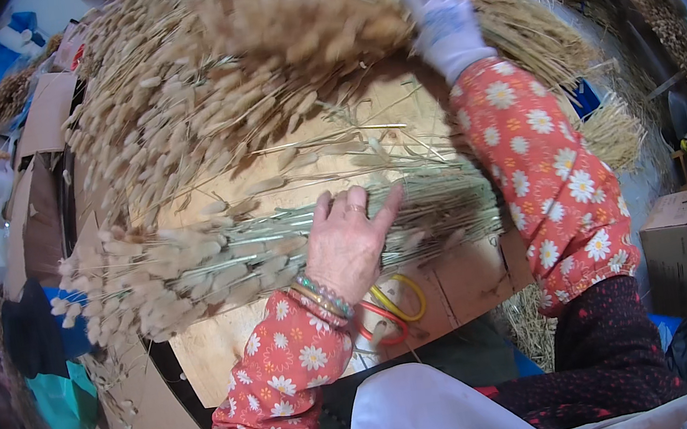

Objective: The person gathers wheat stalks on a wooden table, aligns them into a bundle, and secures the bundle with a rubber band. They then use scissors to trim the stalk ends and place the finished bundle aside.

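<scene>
My bare left hand (346, 234) lies palm down, fingers apart, on a bundle of dried bunny tail grass (174, 271). The bundle's fluffy heads point left and its greenish stems point right. Farther off, my right hand (444, 29), in a white glove, is at the right side of a large heap of the same grass (165, 114). Motion blurs this hand and the heads beside it, so its grip is unclear. Below my left hand lie a yellow handle loop (417, 290) and a red one (394, 338), apparently of scissors.
A wooden board (219, 357) lies under the bundle, with loose stems (371, 126) across it. Open cardboard flaps (35, 225) flank it at left. At right stand a closed carton (678, 250) and a cut-stem bundle (612, 134). White cloth (425, 420) covers my lap.
</scene>
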`<state>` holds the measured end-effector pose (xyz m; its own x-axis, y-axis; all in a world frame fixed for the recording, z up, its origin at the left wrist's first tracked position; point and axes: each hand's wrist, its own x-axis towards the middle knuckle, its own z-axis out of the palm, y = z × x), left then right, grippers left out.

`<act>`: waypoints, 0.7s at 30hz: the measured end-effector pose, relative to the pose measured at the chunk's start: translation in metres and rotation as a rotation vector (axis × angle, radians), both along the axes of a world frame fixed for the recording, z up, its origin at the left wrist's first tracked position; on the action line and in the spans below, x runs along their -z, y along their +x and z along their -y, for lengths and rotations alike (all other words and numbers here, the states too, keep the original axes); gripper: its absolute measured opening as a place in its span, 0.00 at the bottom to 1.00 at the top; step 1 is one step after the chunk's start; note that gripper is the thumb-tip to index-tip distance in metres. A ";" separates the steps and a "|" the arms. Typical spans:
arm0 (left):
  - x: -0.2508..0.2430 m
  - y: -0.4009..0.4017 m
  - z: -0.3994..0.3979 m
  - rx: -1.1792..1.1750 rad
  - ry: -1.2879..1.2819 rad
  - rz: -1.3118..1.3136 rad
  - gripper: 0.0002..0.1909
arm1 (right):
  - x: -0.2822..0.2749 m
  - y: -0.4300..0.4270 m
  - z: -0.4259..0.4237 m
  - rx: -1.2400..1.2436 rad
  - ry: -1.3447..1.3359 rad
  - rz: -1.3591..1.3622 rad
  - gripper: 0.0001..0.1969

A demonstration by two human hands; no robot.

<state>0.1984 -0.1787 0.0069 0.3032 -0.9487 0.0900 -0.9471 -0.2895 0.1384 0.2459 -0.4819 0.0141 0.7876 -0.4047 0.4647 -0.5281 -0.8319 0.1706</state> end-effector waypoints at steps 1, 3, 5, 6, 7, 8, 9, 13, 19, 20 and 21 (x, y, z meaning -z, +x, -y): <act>0.001 0.002 0.003 -0.013 0.014 -0.016 0.40 | 0.008 0.001 -0.009 -0.033 -0.008 -0.183 0.44; 0.004 0.009 0.008 -0.036 0.065 -0.034 0.41 | 0.018 -0.008 -0.017 -0.086 0.075 -0.254 0.46; 0.007 0.018 0.016 -0.047 0.136 -0.021 0.42 | 0.014 -0.018 -0.019 -0.115 0.134 -0.315 0.50; 0.008 0.021 0.017 -0.048 0.147 -0.083 0.42 | 0.009 -0.026 -0.020 -0.123 0.174 -0.321 0.51; 0.009 0.024 0.020 -0.053 0.166 -0.133 0.44 | 0.002 -0.035 -0.021 -0.126 0.216 -0.325 0.53; 0.009 0.027 0.020 -0.052 0.179 -0.186 0.45 | -0.008 -0.041 -0.021 -0.145 0.255 -0.394 0.52; 0.010 0.029 0.021 -0.040 0.160 -0.204 0.47 | -0.019 -0.048 -0.021 -0.150 0.277 -0.448 0.52; 0.016 0.027 0.015 -0.020 0.091 -0.245 0.49 | -0.044 -0.089 -0.025 -0.216 0.229 -0.463 0.45; 0.028 0.018 0.008 -0.050 0.028 -0.182 0.47 | -0.051 -0.185 0.011 -0.530 0.366 -0.060 0.28; 0.029 0.017 0.007 -0.062 0.042 -0.175 0.46 | -0.048 -0.205 0.017 -0.497 0.481 -0.082 0.27; 0.029 0.016 0.006 -0.048 0.018 -0.173 0.46 | -0.045 -0.222 0.022 -0.505 0.577 -0.076 0.26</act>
